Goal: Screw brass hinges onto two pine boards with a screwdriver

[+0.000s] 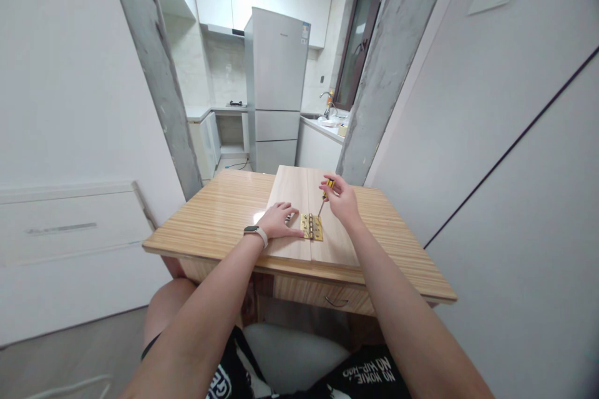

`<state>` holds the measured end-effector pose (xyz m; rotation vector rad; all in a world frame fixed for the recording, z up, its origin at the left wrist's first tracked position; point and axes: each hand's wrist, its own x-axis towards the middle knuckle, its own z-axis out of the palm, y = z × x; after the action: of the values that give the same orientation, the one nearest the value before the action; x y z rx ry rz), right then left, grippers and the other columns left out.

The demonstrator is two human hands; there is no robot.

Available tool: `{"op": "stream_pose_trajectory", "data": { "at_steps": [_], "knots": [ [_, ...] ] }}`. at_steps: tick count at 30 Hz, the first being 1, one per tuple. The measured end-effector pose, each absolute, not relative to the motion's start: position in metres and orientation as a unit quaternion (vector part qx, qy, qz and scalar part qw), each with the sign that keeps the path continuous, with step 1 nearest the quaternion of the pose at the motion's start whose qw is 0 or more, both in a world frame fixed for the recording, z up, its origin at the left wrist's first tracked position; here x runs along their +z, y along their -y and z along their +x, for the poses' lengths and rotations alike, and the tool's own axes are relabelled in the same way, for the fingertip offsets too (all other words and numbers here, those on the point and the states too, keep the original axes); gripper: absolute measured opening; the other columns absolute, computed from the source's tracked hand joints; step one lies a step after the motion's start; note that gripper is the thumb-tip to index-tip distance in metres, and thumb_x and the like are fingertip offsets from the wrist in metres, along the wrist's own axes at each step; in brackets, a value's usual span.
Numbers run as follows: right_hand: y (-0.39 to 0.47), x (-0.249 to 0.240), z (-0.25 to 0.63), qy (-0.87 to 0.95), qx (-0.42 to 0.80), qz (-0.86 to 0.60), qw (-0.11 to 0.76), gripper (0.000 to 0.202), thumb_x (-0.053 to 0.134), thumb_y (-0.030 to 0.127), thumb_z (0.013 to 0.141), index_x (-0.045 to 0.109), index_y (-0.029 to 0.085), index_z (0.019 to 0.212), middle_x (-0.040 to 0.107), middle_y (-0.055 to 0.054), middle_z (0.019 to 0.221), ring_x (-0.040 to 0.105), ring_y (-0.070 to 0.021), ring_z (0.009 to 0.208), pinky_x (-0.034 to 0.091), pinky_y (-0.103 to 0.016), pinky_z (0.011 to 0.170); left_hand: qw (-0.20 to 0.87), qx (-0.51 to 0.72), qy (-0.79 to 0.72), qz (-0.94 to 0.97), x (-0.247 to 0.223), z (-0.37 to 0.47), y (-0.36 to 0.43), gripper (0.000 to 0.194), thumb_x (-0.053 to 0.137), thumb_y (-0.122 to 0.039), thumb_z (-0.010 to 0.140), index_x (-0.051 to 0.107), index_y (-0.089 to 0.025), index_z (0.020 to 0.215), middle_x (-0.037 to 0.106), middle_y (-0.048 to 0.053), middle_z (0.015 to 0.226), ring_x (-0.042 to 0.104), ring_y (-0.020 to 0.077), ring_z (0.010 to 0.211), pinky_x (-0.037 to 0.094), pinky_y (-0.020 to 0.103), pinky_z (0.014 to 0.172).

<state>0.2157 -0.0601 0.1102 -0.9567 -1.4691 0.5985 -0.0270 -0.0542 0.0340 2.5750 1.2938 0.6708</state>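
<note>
A brass hinge (311, 227) lies open across the seam between two pale wooden boards (292, 190). My right hand (341, 199) is closed around a yellow and black screwdriver (329, 185), whose tip points down at the upper right part of the hinge. My left hand (279, 221), with a watch (255, 232) at the wrist, rests on the left board with its fingers apart and curved. Its thumb reaches the left edge of the hinge. Small metal pieces (289, 218), too small to tell apart, show beneath its fingers.
The boards lie on a striped wooden table (215, 206) with a drawer (322, 297) below its front edge. Beyond stand a refrigerator (279, 68) and a sink counter (322, 131). A white panel leans at the left.
</note>
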Motion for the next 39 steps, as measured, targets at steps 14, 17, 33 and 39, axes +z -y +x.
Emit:
{"op": "stream_pose_trajectory", "data": {
  "at_steps": [14, 17, 33, 39],
  "knots": [
    [0.06, 0.109, 0.221, 0.636, 0.22, -0.436, 0.598, 0.047, 0.067, 0.05, 0.088, 0.067, 0.024, 0.127, 0.073, -0.009, 0.106, 0.072, -0.0257, 0.095, 0.064, -0.036, 0.068, 0.096, 0.231, -0.436, 0.865, 0.032, -0.027, 0.053, 0.095, 0.073, -0.09, 0.064, 0.068, -0.028, 0.135, 0.058, 0.013, 0.151, 0.047, 0.0368, 0.144, 0.037, 0.05, 0.123],
    [0.062, 0.11, 0.221, 0.638, 0.16, -0.457, 0.599, 0.04, 0.07, 0.047, 0.087, 0.067, 0.023, 0.119, 0.073, -0.008, 0.099, 0.072, -0.0248, 0.091, 0.062, -0.035, 0.068, 0.096, 0.229, -0.435, 0.866, 0.033, -0.026, 0.054, 0.094, 0.073, -0.09, 0.065, 0.068, -0.028, 0.135, 0.057, 0.012, 0.151, 0.048, 0.0365, 0.144, 0.037, 0.049, 0.123],
    [0.052, 0.103, 0.224, 0.644, 0.261, -0.408, 0.593, 0.05, 0.059, 0.05, 0.094, 0.063, 0.023, 0.136, 0.07, -0.014, 0.124, 0.073, -0.026, 0.106, 0.063, -0.033, 0.065, 0.099, 0.231, -0.431, 0.866, 0.029, -0.028, 0.05, 0.097, 0.071, -0.092, 0.064, 0.068, -0.028, 0.136, 0.056, 0.013, 0.152, 0.046, 0.0368, 0.145, 0.036, 0.05, 0.124],
    [0.055, 0.104, 0.225, 0.636, 0.253, -0.418, 0.597, 0.047, 0.06, 0.047, 0.093, 0.064, 0.023, 0.134, 0.074, -0.013, 0.117, 0.074, -0.0266, 0.103, 0.063, -0.036, 0.069, 0.104, 0.235, -0.435, 0.863, 0.029, -0.028, 0.05, 0.096, 0.074, -0.091, 0.063, 0.068, -0.029, 0.135, 0.056, 0.013, 0.152, 0.046, 0.0372, 0.146, 0.036, 0.051, 0.124]
  ]
}}
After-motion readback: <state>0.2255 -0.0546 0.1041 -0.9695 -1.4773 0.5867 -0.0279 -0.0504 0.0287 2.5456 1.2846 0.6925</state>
